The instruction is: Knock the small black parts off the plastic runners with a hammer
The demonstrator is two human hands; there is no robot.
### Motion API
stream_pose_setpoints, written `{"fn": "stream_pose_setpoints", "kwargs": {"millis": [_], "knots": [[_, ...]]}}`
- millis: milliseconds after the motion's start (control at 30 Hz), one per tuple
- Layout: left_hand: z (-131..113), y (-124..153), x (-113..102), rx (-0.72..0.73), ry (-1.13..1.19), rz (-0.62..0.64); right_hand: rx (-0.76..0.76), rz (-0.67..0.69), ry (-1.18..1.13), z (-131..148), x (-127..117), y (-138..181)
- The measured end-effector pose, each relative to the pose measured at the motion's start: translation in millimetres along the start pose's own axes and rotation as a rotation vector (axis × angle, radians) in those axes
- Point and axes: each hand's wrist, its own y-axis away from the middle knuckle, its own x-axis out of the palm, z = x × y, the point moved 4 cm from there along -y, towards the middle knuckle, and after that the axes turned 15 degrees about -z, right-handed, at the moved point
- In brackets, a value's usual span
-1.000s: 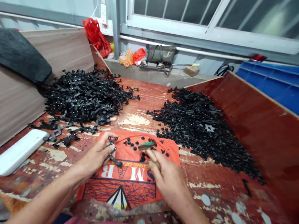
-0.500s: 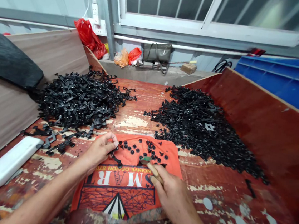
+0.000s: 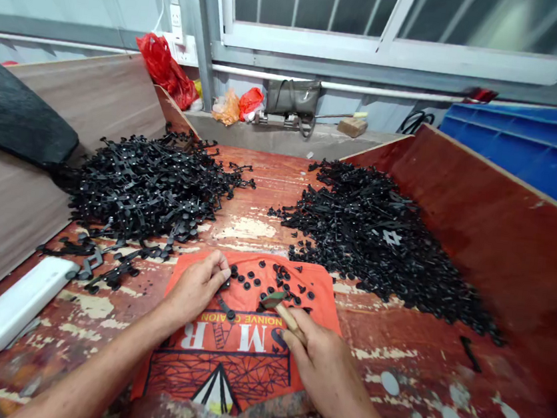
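Observation:
My left hand (image 3: pixel 202 282) is closed in a pinch on one end of a slim black plastic part (image 3: pixel 227 309); its round tip sticks out below the fingers, and the pinched end is hidden. In my right hand (image 3: pixel 316 347) is a small hammer, gripped by its pale wooden handle (image 3: pixel 292 322), with a greenish head (image 3: pixel 273 299) low over the cloth. Under both hands lies an orange printed cloth (image 3: pixel 324 295). Several small round black pegs (image 3: pixel 250 275) are scattered on it between the hands, some upright and some on their sides.
A heap of black jointed parts (image 3: pixel 145 184) is at the left, a heap of loose black pieces (image 3: pixel 371 230) at the right. Wooden boards (image 3: pixel 489 213) wall the sides. A white power-bank-like case (image 3: pixel 11 303) lies left; a blue crate (image 3: pixel 526 150) stands beyond the right board.
My left hand has moved a little to the right with the black part, nearer the round pegs. My right hand and the hammer have barely shifted.

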Motion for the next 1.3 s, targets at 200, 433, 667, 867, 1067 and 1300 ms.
{"fn": "stream_pose_setpoints", "kwargs": {"millis": [200, 433, 667, 867, 1067, 1300], "knots": [[9, 1, 2, 0.028, -0.117, 0.020, 0.028, 0.022, -0.017, 1, 1, -2], [11, -1, 5, 0.059, -0.196, 0.019, 0.031, 0.032, -0.018, 0, 1, -2], [13, 2, 3, 0.117, -0.280, -0.001, -0.065, -0.004, -0.125, 24, -13, -25], [13, 4, 2, 0.132, -0.254, 0.049, -0.211, 0.022, -0.089, 52, -7, -50], [10, 1, 3, 0.141, -0.231, 0.048, -0.285, -0.166, -0.153, 63, -2, -53], [17, -2, 4, 0.118, -0.168, 0.064, -0.231, 0.008, 0.110, 63, 15, -58]]}}
